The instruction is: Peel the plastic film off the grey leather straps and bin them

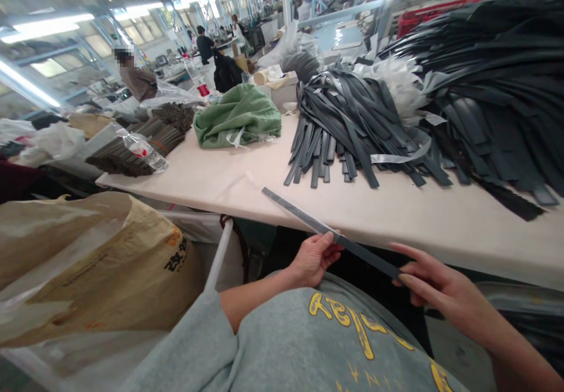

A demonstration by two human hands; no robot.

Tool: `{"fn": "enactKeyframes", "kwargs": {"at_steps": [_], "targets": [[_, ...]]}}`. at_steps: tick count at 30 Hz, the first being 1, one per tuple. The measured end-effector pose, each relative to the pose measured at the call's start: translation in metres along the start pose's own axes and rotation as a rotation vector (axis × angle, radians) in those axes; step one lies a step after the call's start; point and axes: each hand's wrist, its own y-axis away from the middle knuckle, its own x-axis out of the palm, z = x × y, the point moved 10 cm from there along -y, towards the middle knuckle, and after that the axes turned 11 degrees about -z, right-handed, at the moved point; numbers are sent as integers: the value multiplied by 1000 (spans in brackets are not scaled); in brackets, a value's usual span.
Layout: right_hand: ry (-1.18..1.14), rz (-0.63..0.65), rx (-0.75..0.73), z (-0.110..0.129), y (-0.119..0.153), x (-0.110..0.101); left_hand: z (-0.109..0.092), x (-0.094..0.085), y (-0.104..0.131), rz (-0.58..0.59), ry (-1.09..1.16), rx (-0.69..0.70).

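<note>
A long, flat dark-grey strip (365,256) stretches between my two hands, slanting from the table edge down toward my right. My left hand (315,258) pinches it near its middle, thumb on top. At the lower end, my right hand (429,283) grips the strip between thumb and fingers, with the index finger stretched out above it. The far end of the strip reaches over the pale table (220,174) and looks shiny. Beyond it lies a heap of similar dark strips (348,121), their cut ends facing me.
A larger pile of dark strips (497,98) fills the right side. Green cloth (238,116), a plastic bottle (143,151) and bundled brown strips (163,130) lie on the table's left. A large tan sack (101,262) stands at lower left. Other people (205,45) are far back.
</note>
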Motion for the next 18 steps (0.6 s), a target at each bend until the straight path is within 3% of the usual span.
{"fn": "enactKeyframes", "kwargs": {"at_steps": [3,7,10,14,16,18], "targets": [[60,-86,7,-20,3,-24,9,-2,-2,3,-16,-12],[46,-99,-94,8,-16,14,33,10,1,84,-96,-72],[0,-68,-128,20,-25,31,25,9,1,67,-121,-20],[3,32,28,-36,-10,6,3,-5,-3,-30,-89,77],[5,-35,102,-62,-5,-14,7,-8,-5,-38,-91,59],[14,-82,113,-62,-8,-15,22,-4,-7,-11,-118,-6]]}}
